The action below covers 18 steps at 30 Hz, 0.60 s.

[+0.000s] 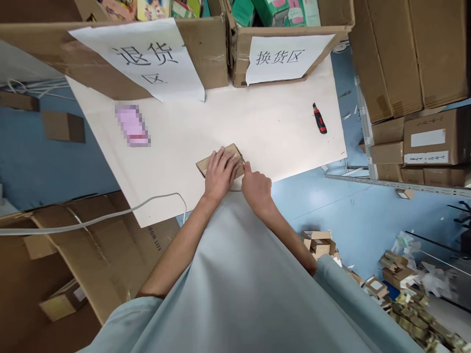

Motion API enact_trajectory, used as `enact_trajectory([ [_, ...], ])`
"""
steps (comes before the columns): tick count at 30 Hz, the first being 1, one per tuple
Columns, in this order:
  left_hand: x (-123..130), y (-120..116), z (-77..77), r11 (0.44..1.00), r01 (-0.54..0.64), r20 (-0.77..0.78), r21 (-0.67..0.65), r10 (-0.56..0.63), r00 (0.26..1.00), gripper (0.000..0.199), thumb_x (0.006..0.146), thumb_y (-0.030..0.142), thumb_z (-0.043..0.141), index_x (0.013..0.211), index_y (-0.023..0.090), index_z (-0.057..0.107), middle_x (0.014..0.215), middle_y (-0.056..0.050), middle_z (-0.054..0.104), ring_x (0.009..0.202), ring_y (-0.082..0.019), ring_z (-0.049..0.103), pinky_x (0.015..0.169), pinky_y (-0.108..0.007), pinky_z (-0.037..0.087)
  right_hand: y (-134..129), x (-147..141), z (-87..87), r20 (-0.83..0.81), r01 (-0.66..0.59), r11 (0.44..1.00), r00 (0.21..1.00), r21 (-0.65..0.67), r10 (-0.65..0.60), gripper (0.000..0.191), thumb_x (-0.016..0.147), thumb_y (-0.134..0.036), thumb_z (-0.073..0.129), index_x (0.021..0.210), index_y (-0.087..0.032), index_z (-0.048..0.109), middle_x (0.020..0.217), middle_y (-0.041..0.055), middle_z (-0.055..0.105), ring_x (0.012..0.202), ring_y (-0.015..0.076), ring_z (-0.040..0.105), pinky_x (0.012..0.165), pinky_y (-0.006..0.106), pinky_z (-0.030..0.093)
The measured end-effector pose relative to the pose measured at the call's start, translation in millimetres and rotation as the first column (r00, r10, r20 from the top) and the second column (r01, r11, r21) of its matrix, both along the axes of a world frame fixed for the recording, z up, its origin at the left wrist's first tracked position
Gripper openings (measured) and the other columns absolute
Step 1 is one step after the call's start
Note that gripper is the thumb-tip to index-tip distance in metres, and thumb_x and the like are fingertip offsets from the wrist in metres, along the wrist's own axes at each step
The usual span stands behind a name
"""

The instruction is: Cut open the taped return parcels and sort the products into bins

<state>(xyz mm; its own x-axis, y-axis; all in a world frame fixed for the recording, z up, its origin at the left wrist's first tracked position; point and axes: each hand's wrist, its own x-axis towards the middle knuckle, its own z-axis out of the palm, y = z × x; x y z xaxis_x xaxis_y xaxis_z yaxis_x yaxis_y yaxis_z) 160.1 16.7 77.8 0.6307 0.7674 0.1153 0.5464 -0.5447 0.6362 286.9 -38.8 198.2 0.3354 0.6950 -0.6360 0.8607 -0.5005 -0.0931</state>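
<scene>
A small brown cardboard box (pixel 232 151) lies tilted at the front edge of the white table (pixel 228 117). My left hand (pixel 220 174) rests on top of this box with its fingers spread over it. At the box's right end my right hand (pixel 256 189) is closed round a small red tool, most of it hidden in the fist; its thin tip touches the box's edge. A red and black utility knife (pixel 320 119) lies farther right on the tabletop. On the left part of the table is a blurred pink item (pixel 133 125).
Two open cartons with paper signs, the left one (pixel 213 54) and the right one (pixel 239 59), stand along the table's back. A grey cable (pixel 147 200) crosses the front left corner. Stacked boxes (pixel 427 137) stand right; a large open carton (pixel 106 255) is lower left.
</scene>
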Motion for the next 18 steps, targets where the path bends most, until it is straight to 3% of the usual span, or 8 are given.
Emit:
enact_trajectory([
  [6, -2, 0, -1.9, 0.998, -0.060, -0.023, 0.025, 0.061, 0.998, 0.037, 0.119, 0.038, 0.042, 0.136, 0.022, 0.070, 0.152, -0.017, 0.070, 0.170, -0.035, 0.037, 0.139, -0.071, 0.025, 2, 5, -16.3, -0.053, 0.013, 0.996, 0.999, 0.084, -0.009, 0.058, 0.115, -0.015, 0.038, 0.173, -0.014, 0.041, 0.118, 0.0207, 0.083, 0.111, 0.0292, 0.082, 0.093, 0.039, 0.061],
  [9, -4, 2, -0.5, 0.997, -0.077, -0.035, 0.017, 0.077, 0.996, 0.037, 0.118, 0.038, 0.043, 0.135, 0.021, 0.070, 0.152, -0.017, 0.069, 0.170, -0.035, 0.038, 0.139, -0.072, 0.025, -10, 9, -4.8, -0.084, 0.000, 0.998, 0.996, 0.057, 0.005, 0.059, 0.115, -0.015, 0.040, 0.174, -0.015, 0.040, 0.114, 0.0195, 0.084, 0.108, 0.0297, 0.082, 0.091, 0.038, 0.060],
  [13, -8, -2, 2.1, 0.996, -0.091, -0.047, 0.010, 0.091, 0.995, 0.039, 0.117, 0.039, 0.043, 0.139, 0.020, 0.070, 0.154, -0.018, 0.069, 0.169, -0.036, 0.040, 0.139, -0.071, 0.026, -36, 27, 5.6, -0.152, 0.018, 0.993, 0.988, 0.114, 0.000, 0.055, 0.119, -0.032, 0.041, 0.173, -0.023, 0.043, 0.110, 0.0127, 0.085, 0.101, 0.0284, 0.081, 0.089, 0.035, 0.057],
  [15, -14, -4, 1.5, 0.994, -0.106, -0.050, 0.013, 0.107, 0.993, 0.042, 0.117, 0.040, 0.044, 0.144, 0.020, 0.069, 0.156, -0.018, 0.068, 0.168, -0.036, 0.042, 0.139, -0.070, 0.028, -41, 43, -10.9, -0.102, 0.101, 0.978, 0.991, 0.184, -0.083, 0.056, 0.121, -0.036, 0.035, 0.175, -0.023, 0.041, 0.116, 0.0129, 0.084, 0.103, 0.0284, 0.080, 0.090, 0.034, 0.055],
  [18, -32, -9, -3.4, 0.990, -0.141, -0.055, 0.008, 0.141, 0.988, 0.046, 0.116, 0.040, 0.044, 0.152, 0.020, 0.066, 0.158, -0.019, 0.066, 0.167, -0.037, 0.043, 0.139, -0.070, 0.029, -32, 70, -63.6, -0.050, 0.195, 0.963, 0.981, 0.186, -0.189, 0.057, 0.121, -0.034, 0.032, 0.176, -0.020, 0.039, 0.122, 0.0158, 0.082, 0.107, 0.0298, 0.079, 0.091, 0.036, 0.054],
])
